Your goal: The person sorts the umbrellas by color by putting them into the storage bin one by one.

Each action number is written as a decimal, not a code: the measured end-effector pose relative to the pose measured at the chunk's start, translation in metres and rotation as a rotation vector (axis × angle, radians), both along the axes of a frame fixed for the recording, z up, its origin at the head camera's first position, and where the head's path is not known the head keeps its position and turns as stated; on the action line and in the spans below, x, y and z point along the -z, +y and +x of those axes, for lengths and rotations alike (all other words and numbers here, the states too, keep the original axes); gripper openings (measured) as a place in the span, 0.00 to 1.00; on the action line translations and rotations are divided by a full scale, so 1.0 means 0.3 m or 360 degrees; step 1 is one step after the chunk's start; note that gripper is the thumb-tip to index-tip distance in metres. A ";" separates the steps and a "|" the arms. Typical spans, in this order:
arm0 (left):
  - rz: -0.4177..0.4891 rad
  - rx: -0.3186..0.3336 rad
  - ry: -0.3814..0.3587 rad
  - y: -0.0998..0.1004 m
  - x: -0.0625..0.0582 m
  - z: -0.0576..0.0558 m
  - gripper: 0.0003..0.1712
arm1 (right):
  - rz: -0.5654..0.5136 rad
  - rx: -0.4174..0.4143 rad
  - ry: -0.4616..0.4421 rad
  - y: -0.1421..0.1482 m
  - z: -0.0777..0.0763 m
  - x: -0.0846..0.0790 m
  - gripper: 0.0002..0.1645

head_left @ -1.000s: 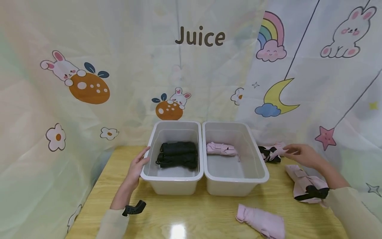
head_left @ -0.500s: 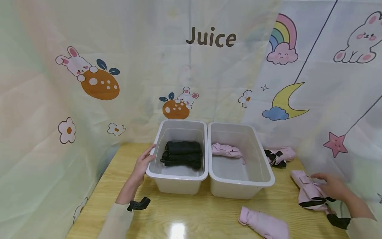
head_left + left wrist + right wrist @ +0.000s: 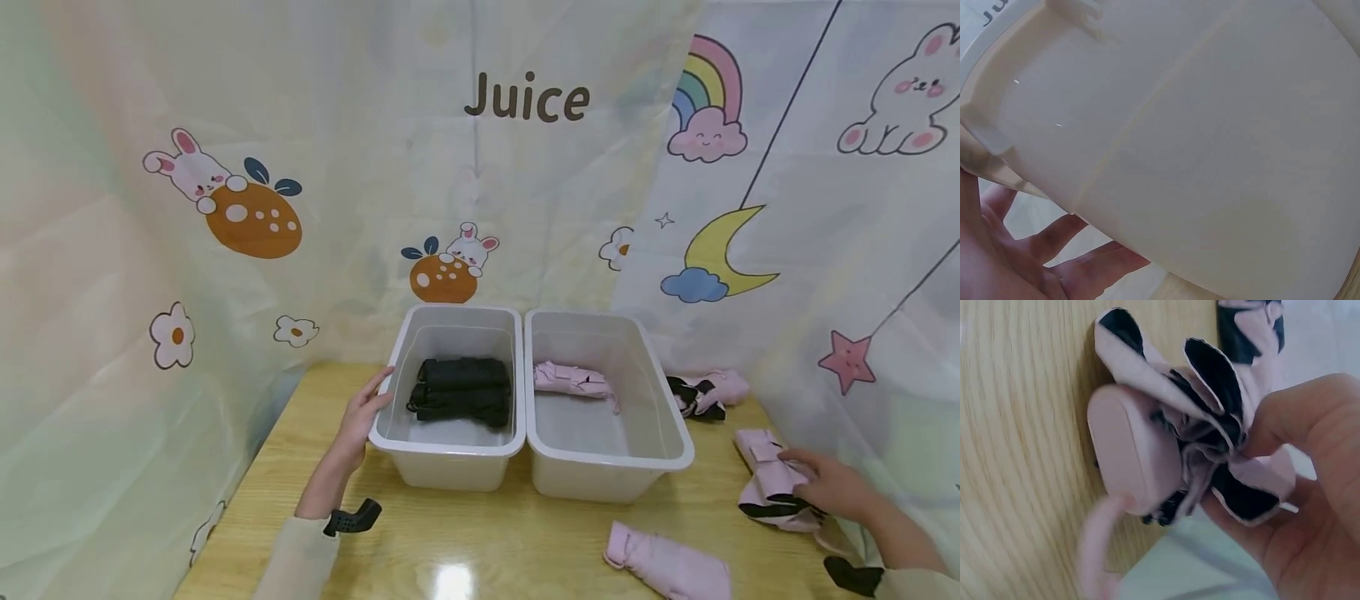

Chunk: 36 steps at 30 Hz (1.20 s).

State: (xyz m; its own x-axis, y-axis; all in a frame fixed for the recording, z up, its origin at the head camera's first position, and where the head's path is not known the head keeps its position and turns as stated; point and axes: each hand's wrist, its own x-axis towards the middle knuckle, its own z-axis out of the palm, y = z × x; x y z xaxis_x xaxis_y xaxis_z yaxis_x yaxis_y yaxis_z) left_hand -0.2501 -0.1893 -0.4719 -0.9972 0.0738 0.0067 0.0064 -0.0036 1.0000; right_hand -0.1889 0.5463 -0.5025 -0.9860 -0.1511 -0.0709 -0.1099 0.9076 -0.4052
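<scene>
My right hand (image 3: 836, 483) grips a pink folding umbrella (image 3: 774, 475) with black lining at the table's right side. In the right wrist view, thumb and fingers pinch the loose canopy folds of this umbrella (image 3: 1204, 431); its rounded handle end (image 3: 1116, 450) and pink strap (image 3: 1094, 544) face left. My left hand (image 3: 358, 425) rests on the left wall of the left white bin (image 3: 457, 450), fingers fairly straight. The left wrist view shows these fingers (image 3: 1097, 269) against the bin's outer wall (image 3: 1210, 144).
Black folded umbrellas (image 3: 461, 390) lie in the left bin. Beside it stands the right white bin (image 3: 611, 462), holding one pink umbrella (image 3: 572, 380). A pink-and-black umbrella (image 3: 708, 392) lies behind right; another pink one (image 3: 671, 562) lies at the table's front. A printed curtain (image 3: 337, 208) encloses the table.
My right hand has left the pink-and-black umbrella at the back right, come toward the front, and taken hold of the nearer one. My left hand stays at the bin.
</scene>
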 end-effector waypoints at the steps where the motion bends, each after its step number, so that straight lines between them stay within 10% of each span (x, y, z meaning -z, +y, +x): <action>1: -0.0008 -0.0007 0.0002 -0.005 -0.001 0.003 0.30 | -0.0006 0.0003 -0.0001 -0.015 -0.008 -0.003 0.29; 10: -0.0044 -0.0065 0.0029 -0.054 -0.003 0.023 0.30 | -0.0329 -0.0232 0.0038 -0.135 -0.038 0.013 0.24; 20: -0.0041 -0.0061 0.0031 -0.052 0.012 0.034 0.30 | 0.0206 -0.0337 0.0669 -0.173 -0.045 0.086 0.32; 27: 0.0015 -0.0060 0.0045 -0.027 0.011 0.016 0.30 | 0.0373 -0.0155 0.0588 -0.202 -0.055 0.069 0.25; 36: 0.0055 -0.0033 0.0052 0.011 0.027 -0.001 0.30 | 0.0407 -0.0232 0.0488 -0.190 0.030 0.102 0.34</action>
